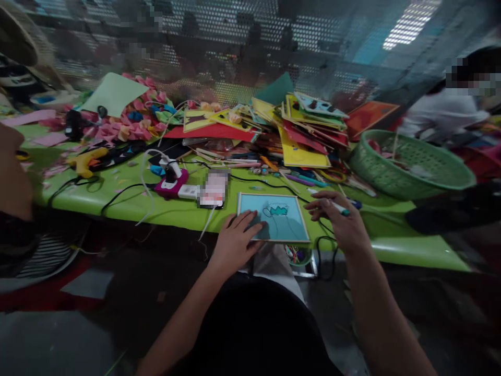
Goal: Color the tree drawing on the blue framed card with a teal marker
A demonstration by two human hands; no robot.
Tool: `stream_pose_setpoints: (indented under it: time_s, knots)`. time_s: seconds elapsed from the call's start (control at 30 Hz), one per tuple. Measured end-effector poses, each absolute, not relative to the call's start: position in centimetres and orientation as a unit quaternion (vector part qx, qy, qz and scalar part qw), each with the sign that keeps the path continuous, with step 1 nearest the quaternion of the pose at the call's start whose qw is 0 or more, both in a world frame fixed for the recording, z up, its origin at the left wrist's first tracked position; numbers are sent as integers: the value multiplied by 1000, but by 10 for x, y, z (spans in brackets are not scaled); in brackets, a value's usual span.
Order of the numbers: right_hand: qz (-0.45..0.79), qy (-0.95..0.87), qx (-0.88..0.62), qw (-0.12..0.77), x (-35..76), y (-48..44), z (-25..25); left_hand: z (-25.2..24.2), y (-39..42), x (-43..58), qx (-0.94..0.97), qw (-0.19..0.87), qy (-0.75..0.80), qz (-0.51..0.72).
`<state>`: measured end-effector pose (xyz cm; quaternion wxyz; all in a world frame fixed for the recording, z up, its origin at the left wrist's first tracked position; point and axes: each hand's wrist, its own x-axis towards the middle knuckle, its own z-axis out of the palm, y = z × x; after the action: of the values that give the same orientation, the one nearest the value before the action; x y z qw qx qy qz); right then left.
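- At the near edge of the green worktop (pixel 418 253), a framed picture (pixel 284 222) lies in front of the person; its light blue face bears dark lines and a teal shape.
- Left hand (pixel 238 232): laid on the lower left part of the picture; fingers extended and slightly spread, not closed around anything.
- Right hand (pixel 344 224): just beside the right edge of the picture; fingers closed on a marker (pixel 338 208), white with a teal end.
- Left of the picture: a phone (pixel 215 189) with a white cable; next to it, a magenta power strip (pixel 169 189) with plugs inserted; farther left, a yellow glue gun (pixel 89 162).
- Behind the picture: pens and sticks in a loose row; beyond them, a heap of coloured cards (pixel 307 149); pink pieces (pixel 125 128) are piled to the left.
- Right rear: a green basket (pixel 385 175), partly filled; beyond it, a person in a white top (pixel 436 117).
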<state>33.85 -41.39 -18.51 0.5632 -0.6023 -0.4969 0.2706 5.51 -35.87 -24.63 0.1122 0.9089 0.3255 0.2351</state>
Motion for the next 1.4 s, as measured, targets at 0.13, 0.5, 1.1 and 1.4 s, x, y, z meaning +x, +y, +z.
stream_pose_setpoints:
  time_s: [0.13,0.5,1.1,1.4]
  knots:
    - [-21,-542,-707,453,375,-447,-204,-248,-357,56,910,103,318,247]
    - [-167,-595,-753,226,458,-472,-243,-250,-355,58,914,63,326,233]
    - [-184,-601,-738,244,440,-492,-234,-248,-357,57,913,81,322,236]
    - [43,-453,-611,648,380,-474,-193,-246,-359,53,901,115,325,264]
